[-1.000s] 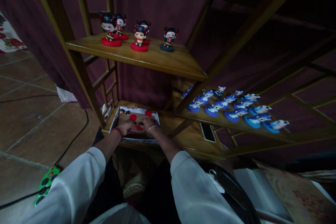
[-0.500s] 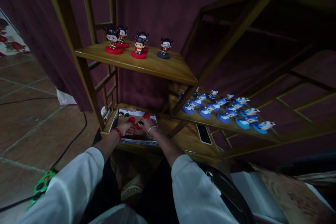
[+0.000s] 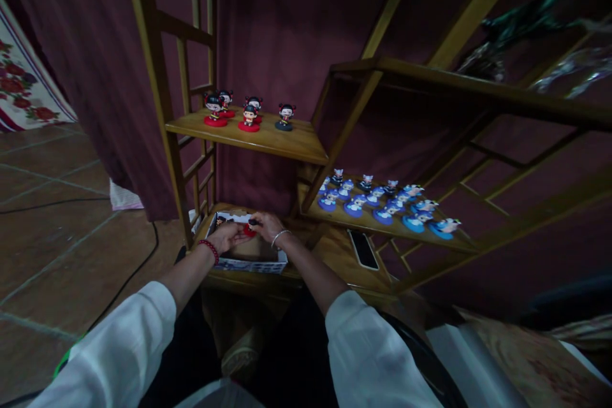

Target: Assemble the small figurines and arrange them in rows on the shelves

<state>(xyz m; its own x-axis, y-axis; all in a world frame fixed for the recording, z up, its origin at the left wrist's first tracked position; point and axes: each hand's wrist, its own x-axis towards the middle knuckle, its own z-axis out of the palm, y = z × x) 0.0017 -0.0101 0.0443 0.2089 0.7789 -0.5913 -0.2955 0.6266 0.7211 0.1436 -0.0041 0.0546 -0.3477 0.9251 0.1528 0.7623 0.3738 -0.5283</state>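
My right hand point(image 3: 268, 228), with a pale bracelet at the wrist, pinches a small black-haired figurine point(image 3: 249, 229) on a red round base. The fingers of my left hand point(image 3: 228, 238), below a red bead bracelet, close on the base from the other side. Both hands are just above an open cardboard box point(image 3: 253, 266) with a white rim, which sits on the lower shelf. Inside its far left corner lies another dark-haired figurine point(image 3: 220, 220), partly covered by my left hand. My hands hide some of the box's contents.
Several black-haired figurines point(image 3: 249, 116) stand on the upper shelf point(image 3: 282, 144). Rows of blue and purple figurines point(image 3: 354, 205) occupy the right shelf. A phone point(image 3: 363, 250) lies below them. Wooden posts point(image 3: 157, 95) frame the left side; a cable point(image 3: 143, 268) crosses the floor.
The figurine has come up from the box floor, and my hands have met around it. The camera view has shifted, showing more of the upper right shelf.
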